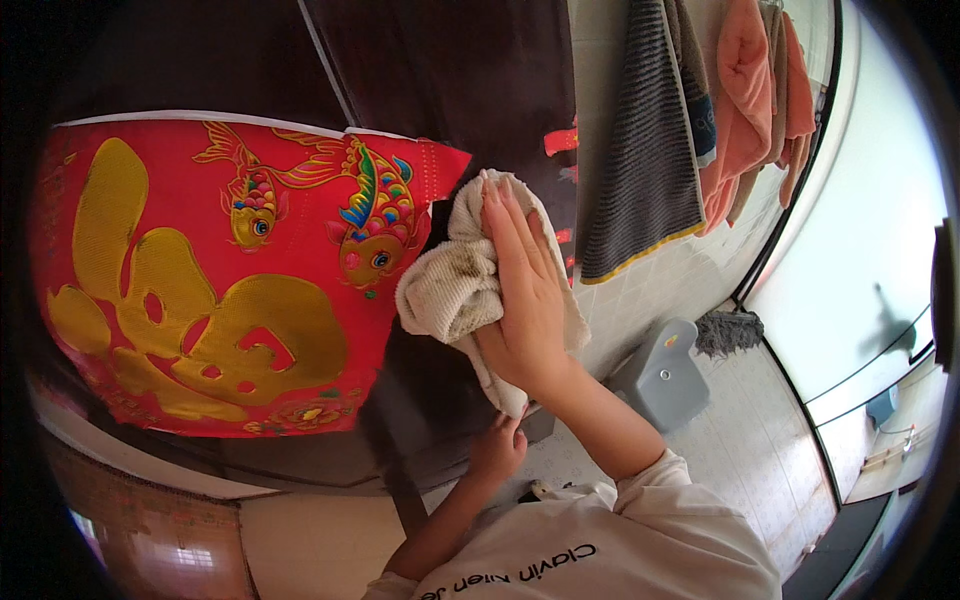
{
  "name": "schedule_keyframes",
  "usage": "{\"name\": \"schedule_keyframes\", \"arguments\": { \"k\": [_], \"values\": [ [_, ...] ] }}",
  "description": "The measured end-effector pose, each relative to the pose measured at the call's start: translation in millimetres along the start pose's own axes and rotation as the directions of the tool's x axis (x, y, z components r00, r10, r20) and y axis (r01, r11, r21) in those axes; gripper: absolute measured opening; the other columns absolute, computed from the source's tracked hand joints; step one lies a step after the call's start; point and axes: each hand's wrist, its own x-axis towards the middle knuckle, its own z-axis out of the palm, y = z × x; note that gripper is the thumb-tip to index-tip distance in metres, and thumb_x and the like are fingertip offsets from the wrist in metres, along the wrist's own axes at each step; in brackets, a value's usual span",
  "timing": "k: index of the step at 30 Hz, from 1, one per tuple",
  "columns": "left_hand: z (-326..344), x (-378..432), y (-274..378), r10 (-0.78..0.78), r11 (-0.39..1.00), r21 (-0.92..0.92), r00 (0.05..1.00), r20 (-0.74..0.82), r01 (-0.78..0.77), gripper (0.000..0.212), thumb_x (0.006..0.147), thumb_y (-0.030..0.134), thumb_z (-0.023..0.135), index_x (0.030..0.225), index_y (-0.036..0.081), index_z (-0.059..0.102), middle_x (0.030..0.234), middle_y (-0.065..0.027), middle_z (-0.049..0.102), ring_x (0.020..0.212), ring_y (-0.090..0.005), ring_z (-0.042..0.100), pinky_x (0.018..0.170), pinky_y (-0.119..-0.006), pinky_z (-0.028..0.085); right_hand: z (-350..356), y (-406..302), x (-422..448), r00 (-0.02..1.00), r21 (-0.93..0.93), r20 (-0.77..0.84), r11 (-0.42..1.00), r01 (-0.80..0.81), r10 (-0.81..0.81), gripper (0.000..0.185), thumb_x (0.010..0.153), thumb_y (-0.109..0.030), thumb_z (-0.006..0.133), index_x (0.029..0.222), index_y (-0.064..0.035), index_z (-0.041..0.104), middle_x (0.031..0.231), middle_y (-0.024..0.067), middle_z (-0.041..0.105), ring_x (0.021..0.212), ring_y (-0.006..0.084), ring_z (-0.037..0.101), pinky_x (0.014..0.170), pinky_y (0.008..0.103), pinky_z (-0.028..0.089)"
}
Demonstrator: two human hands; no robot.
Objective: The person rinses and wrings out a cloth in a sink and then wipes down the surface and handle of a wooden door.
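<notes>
My right hand point(529, 292) lies flat with its fingers together on a bunched cream cloth point(450, 292), pressing it against a dark brown door point(457, 67). Grey-brown stains mark a fold of the cloth, and the thumb is partly hidden behind it. Left of the cloth, a red paper poster point(300, 202) with a large gold character and two colourful fish covers much of the door. My left hand point(497, 448) is lower, fingers curled near the door's edge, by the cloth's hanging lower end. What its fingers grip cannot be made out.
A striped dark grey towel point(645, 165) and coral towels point(742, 97) hang on the tiled wall at right. Below them are a grey plastic seat-like item point(664, 375) and a grey mop head point(727, 332). Small red flag stickers point(561, 141) line the door's edge. A frosted glass panel point(862, 225) stands far right.
</notes>
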Motion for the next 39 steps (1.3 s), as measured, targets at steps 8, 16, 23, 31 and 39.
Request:
{"name": "schedule_keyframes", "arguments": {
  "k": [8,16,23,31,39],
  "values": [
    [-11,11,14,-0.208,0.953,0.28,0.919,0.334,0.114,0.059,0.076,0.008,0.052,0.134,0.014,0.043,0.114,-0.0174,0.057,0.088,-0.0332,0.061,0.07,-0.042,0.052,15,30,-72,0.968,-0.183,0.141,0.967,-0.18,0.207,0.09,0.069,-0.017,0.067,0.138,0.01,0.016,0.142,0.0275,0.023,0.136,0.0382,0.016,0.109,0.0517,0.011],
    [-1,-1,-5,0.023,1.0,0.004,0.995,0.099,-0.024,0.058,0.078,0.009,0.054,0.135,0.013,0.041,0.126,-0.0126,0.052,0.104,-0.0329,0.056,0.082,-0.039,0.049,-2,28,31,0.993,-0.191,-0.025,0.975,0.109,-0.116,0.09,0.07,-0.024,0.063,0.139,0.0096,0.015,0.145,0.0237,0.023,0.138,0.0346,0.015,0.111,0.0449,0.006],
    [-3,3,-6,0.058,0.997,-0.051,0.988,0.141,-0.052,0.048,0.08,0.009,0.052,0.127,0.007,0.047,0.126,-0.015,0.051,0.104,-0.0344,0.055,0.083,-0.04,0.048,2,71,-49,0.999,-0.161,-0.028,0.987,0.02,-0.025,0.09,0.075,-0.04,0.058,0.137,0.011,0.018,0.141,0.0291,0.025,0.136,0.0386,0.016,0.11,0.051,0.005],
    [-3,-2,-13,0.04,0.998,-0.046,0.998,0.042,-0.038,0.045,0.081,0.008,0.052,0.127,0.008,0.05,0.126,-0.0136,0.052,0.109,-0.0309,0.054,0.088,-0.037,0.047,-7,57,17,0.982,-0.174,-0.049,0.97,0.169,-0.18,0.1,0.073,-0.044,0.061,0.141,0.0078,0.009,0.146,0.0273,0.015,0.137,0.0395,0.012,0.111,0.0463,0.007],
    [0,0,-9,0.084,0.995,-0.056,0.996,-0.038,-0.086,0.046,0.078,0.005,0.053,0.123,0.009,0.053,0.121,-0.0089,0.056,0.103,-0.0262,0.058,0.081,-0.035,0.05,-13,73,31,0.97,-0.055,-0.146,0.98,0.189,-0.195,0.098,0.072,-0.024,0.069,0.142,0.0038,0.006,0.148,0.0231,0.012,0.137,0.0341,0.019,0.109,0.0397,0.02]
  ]
}}
